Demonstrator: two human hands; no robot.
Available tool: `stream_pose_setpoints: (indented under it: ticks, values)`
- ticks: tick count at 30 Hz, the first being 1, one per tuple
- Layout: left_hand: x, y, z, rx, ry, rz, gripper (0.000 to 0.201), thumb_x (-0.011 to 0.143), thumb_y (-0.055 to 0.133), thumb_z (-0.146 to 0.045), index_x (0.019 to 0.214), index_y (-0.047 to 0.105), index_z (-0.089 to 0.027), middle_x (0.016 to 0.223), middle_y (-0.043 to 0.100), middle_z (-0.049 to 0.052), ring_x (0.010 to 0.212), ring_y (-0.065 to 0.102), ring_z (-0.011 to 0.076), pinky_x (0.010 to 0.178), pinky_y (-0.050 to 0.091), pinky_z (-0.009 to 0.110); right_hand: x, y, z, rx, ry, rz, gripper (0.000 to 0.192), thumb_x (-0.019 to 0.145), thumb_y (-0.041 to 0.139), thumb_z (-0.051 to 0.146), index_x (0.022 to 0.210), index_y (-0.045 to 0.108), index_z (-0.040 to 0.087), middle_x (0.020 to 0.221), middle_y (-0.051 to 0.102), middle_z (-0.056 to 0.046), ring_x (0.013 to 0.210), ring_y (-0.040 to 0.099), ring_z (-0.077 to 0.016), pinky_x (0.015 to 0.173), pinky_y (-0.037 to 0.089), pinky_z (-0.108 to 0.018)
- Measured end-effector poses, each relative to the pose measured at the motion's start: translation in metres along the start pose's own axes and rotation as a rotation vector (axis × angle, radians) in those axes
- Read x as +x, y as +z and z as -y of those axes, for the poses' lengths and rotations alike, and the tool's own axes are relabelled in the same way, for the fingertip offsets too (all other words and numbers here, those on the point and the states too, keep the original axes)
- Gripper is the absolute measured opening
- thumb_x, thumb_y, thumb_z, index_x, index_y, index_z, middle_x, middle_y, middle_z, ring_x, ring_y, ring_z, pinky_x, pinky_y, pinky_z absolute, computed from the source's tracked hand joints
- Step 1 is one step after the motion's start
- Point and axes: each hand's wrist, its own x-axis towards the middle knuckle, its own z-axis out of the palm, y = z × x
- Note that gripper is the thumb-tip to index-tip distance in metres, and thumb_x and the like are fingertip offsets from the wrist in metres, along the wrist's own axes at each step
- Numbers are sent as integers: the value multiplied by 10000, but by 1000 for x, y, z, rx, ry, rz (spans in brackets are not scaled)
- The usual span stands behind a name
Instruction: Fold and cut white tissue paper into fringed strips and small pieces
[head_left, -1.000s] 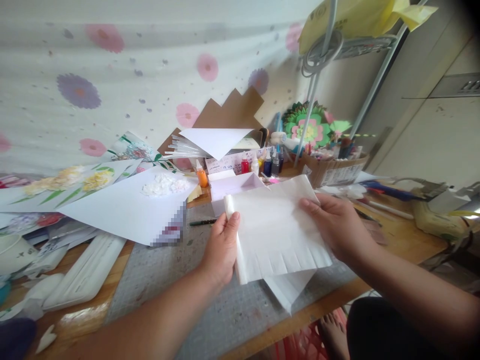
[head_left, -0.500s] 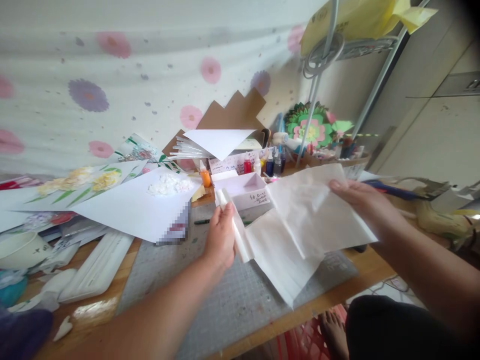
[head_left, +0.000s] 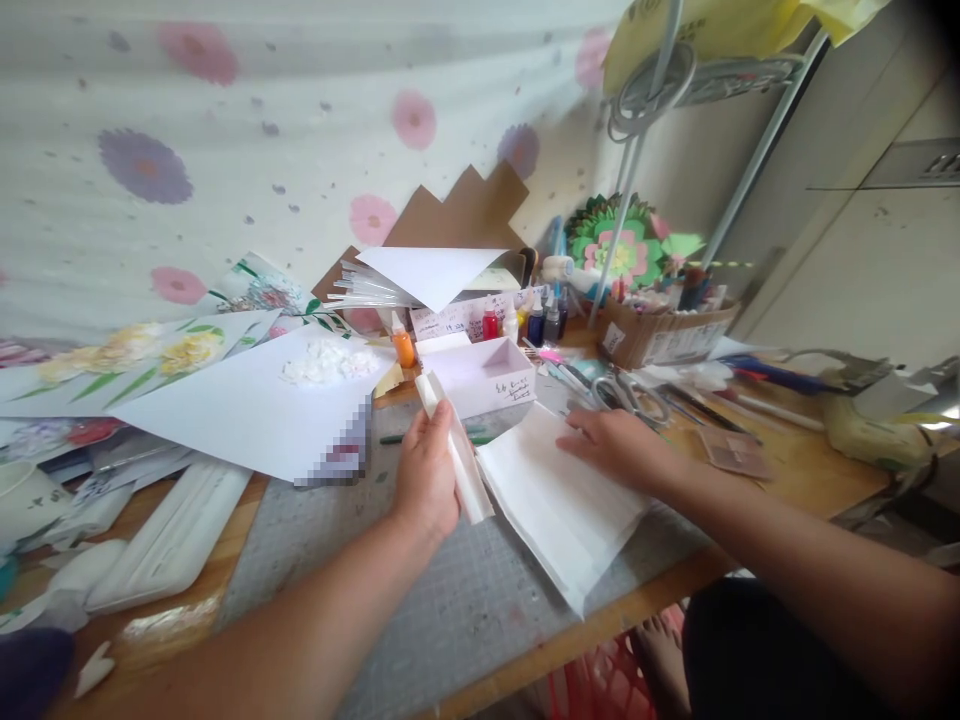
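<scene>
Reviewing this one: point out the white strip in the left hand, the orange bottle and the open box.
White strip (head_left: 469,475): head view, on its lower length.
Orange bottle (head_left: 403,350): head view, on its body.
Open box (head_left: 480,394): head view, on its outer front wall.

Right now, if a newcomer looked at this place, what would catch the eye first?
Probably the left hand, gripping a narrow white paper piece near the middle, and the right hand by the far edge of a white sheet over the grey mat. Then the flower-patterned cloth, pink and purple, filling the upper left background, may draw attention. At the back right, a green and pink flower decoration shows above the cardboard box.
</scene>
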Motion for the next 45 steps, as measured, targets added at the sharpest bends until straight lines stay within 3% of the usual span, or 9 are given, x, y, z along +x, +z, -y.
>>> stream_pose_setpoints:
  ticks: [5,9,12,17,21,30,36,39,45]
  values:
    - [-12,3,5,-5,-28,91,236,730,634,-404,797,525,-207,552,486,-70,443,425,67,434,322,190,-16,-12,34,57,-188,-271,237,832,512,362,911,614,163,897,613,-90,770,560,-198,684,395,-287]
    - [-28,8,7,-44,-61,194,212,779,592,-381,736,538,-181,598,528,-45,528,489,75,515,396,192,-27,-3,69,430,-237,-7,302,827,509,460,781,593,173,694,608,-13,618,533,-134,549,383,-226]
    - [-35,11,7,-148,-95,287,159,807,571,-329,868,589,-183,722,609,-10,663,567,108,639,445,220,-27,7,81,458,-228,-30,270,808,546,405,666,523,177,596,530,28,543,453,-105,494,317,-213]
    - [-33,10,5,-320,-317,436,366,844,461,-448,1056,586,-177,960,655,66,873,605,192,783,450,301,-23,0,80,511,-196,-68,241,811,490,250,586,441,181,550,436,44,534,406,-98,503,300,-215]
    - [-26,5,6,-349,-447,452,472,798,446,-570,1035,592,-190,888,665,66,745,618,178,682,473,297,-26,-16,76,627,-175,-13,229,797,488,285,597,452,180,581,437,29,566,420,-112,521,331,-225]
    - [-29,2,8,-124,-360,453,215,734,641,-177,931,563,-213,774,573,-14,629,530,81,596,442,217,-29,-26,49,946,26,82,244,771,553,354,621,454,190,572,455,43,479,440,-94,446,313,-215]
    - [-31,5,7,-97,-328,495,245,775,605,-210,1016,559,-203,1042,589,64,869,562,167,721,467,304,-35,-24,50,1118,48,191,247,752,596,370,643,477,182,573,440,45,497,436,-89,458,321,-208]
    - [-32,5,6,-111,-340,535,352,759,621,-160,1100,541,-187,1022,624,88,881,581,189,777,457,336,-37,-22,51,1172,62,208,242,740,613,363,642,490,179,572,445,43,496,432,-87,460,323,-207]
    - [-32,5,3,-147,-385,552,401,706,631,-70,1086,558,-175,1005,653,84,910,599,204,832,442,358,-33,-23,46,1282,155,81,189,690,630,301,606,506,186,501,433,51,422,399,-86,418,287,-215]
